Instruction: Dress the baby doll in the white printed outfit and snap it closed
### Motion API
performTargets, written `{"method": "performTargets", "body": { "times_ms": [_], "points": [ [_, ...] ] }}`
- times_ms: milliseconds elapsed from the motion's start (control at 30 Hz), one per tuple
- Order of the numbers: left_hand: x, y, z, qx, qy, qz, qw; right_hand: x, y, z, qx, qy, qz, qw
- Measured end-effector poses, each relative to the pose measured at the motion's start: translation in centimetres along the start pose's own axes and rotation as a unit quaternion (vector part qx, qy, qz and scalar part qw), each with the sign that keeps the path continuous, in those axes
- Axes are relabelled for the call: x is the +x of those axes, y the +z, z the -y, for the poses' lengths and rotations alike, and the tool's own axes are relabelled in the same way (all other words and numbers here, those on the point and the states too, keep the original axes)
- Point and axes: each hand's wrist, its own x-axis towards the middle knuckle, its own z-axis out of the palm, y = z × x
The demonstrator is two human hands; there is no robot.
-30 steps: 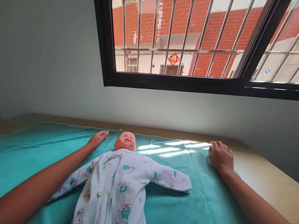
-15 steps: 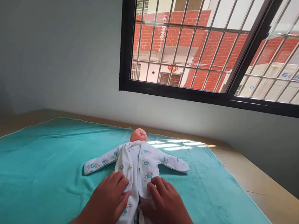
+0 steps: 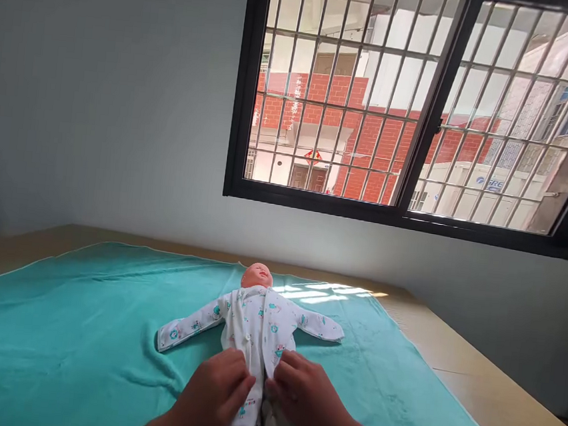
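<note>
A baby doll (image 3: 256,276) lies on its back on a teal blanket (image 3: 67,326), head toward the wall, sleeves spread to both sides. It wears a white patterned romper (image 3: 253,324). My left hand (image 3: 213,394) rests on the left front panel of the romper at the doll's belly, fingers curled onto the cloth. My right hand (image 3: 304,396) pinches the right panel's edge beside the front opening. The two hands almost touch at the middle. The doll's legs are hidden under my hands.
The blanket covers a wooden table (image 3: 474,372) that stands against a grey wall. Bare wood shows along the right and far edges. A barred, black-framed window (image 3: 414,112) is above, with brick buildings outside.
One second ago my hands were spread at the blanket's far edge beside the doll's head. They came down to the romper's front, and now draw closer together on it. The view has pulled back and tilted up.
</note>
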Motion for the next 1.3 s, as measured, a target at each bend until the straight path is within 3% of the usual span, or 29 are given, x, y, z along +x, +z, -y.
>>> {"method": "performTargets", "body": {
  "times_ms": [133, 200, 267, 367, 500, 600, 700, 767, 900, 1000, 1133, 1300],
  "points": [
    [5.3, -1.4, 2.0, -0.07, -0.192, -0.079, 0.976, 4.8, -0.5, -1.1, 0.058, 0.131, -0.082, 0.986],
    [8.4, -1.9, 3.7, -0.039, -0.257, -0.076, 0.963, 8.0, -0.1, -1.8, 0.053, 0.178, -0.115, 0.976],
    [10.9, -1.7, 5.5, -0.003, -0.298, -0.042, 0.954, 10.9, 0.6, -2.5, 0.033, 0.217, -0.093, 0.971],
    [12.8, -0.7, 7.9, 0.017, -0.33, -0.011, 0.944, 13.9, 1.9, -3.6, 0.003, 0.27, -0.005, 0.963],
    [12.5, 0.1, 9.4, 0.004, -0.342, 0.015, 0.94, 15.1, 2.9, -5.5, 0.006, 0.299, 0.043, 0.953],
    [12.0, -0.4, 9.4, -0.099, -0.342, 0.019, 0.934, 15.1, 2.9, -6.8, 0.023, 0.304, 0.065, 0.95],
    [12.3, -0.9, 9.0, -0.184, -0.348, -0.016, 0.919, 15.1, 2.7, -7.4, 0.036, 0.307, 0.079, 0.948],
    [12.8, -1.1, 9.0, -0.16, -0.334, -0.014, 0.929, 15.1, 2.7, -7.5, 0.045, 0.304, 0.078, 0.948],
    [12.8, -1.0, 10.0, -0.01, -0.283, 0.06, 0.957, 14.9, 2.9, -7.6, 0.075, 0.302, 0.061, 0.948],
    [12.3, -0.7, 11.3, 0.067, -0.268, 0.058, 0.959, 14.8, 3.1, -8.0, 0.096, 0.308, 0.049, 0.945],
    [12.0, -0.3, 12.5, -0.003, -0.269, 0.021, 0.963, 14.9, 3.2, -8.2, 0.112, 0.319, 0.039, 0.94],
    [12.1, -1.0, 13.1, -0.073, -0.284, 0.041, 0.955, 14.9, 3.3, -8.2, 0.132, 0.328, 0.033, 0.935]
  ]
}}
